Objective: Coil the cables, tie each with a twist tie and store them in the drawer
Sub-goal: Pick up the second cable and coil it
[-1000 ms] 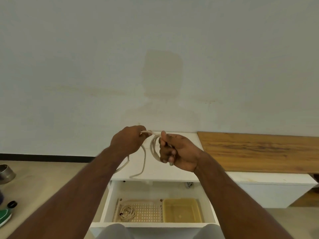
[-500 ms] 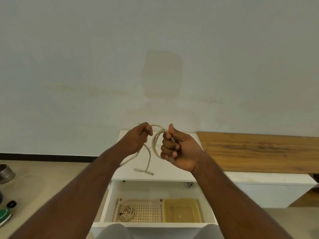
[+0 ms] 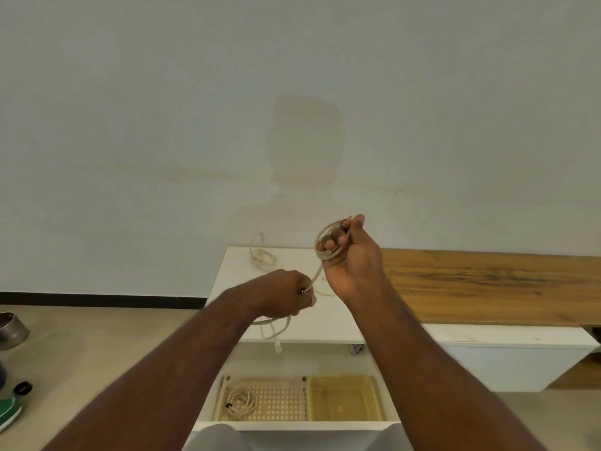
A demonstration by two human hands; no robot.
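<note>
My right hand [image 3: 349,260] is raised above the white cabinet top [image 3: 234,275] and grips the loops of a cream cable [image 3: 325,234] wound round its fingers. A strand runs down from that coil to my left hand [image 3: 286,296], which pinches it lower and to the left. The cable's loose end with its plug [image 3: 277,345] dangles below my left hand. Another loose cream cable [image 3: 261,257] lies at the back of the cabinet top. In the open drawer [image 3: 292,426] a coiled, tied cable [image 3: 240,403] rests in a perforated beige tray [image 3: 279,402].
A yellow plastic bin [image 3: 344,403] sits in the drawer to the right of the tray. A wooden bench top [image 3: 487,284] runs off to the right. On the floor at left stand a metal bowl [image 3: 11,332] and a green bottle [image 3: 9,411].
My right hand has risen and tilted with the coil. My left hand has dropped down and left along the strand, pulling it taut. The loose cable behind is now uncovered.
</note>
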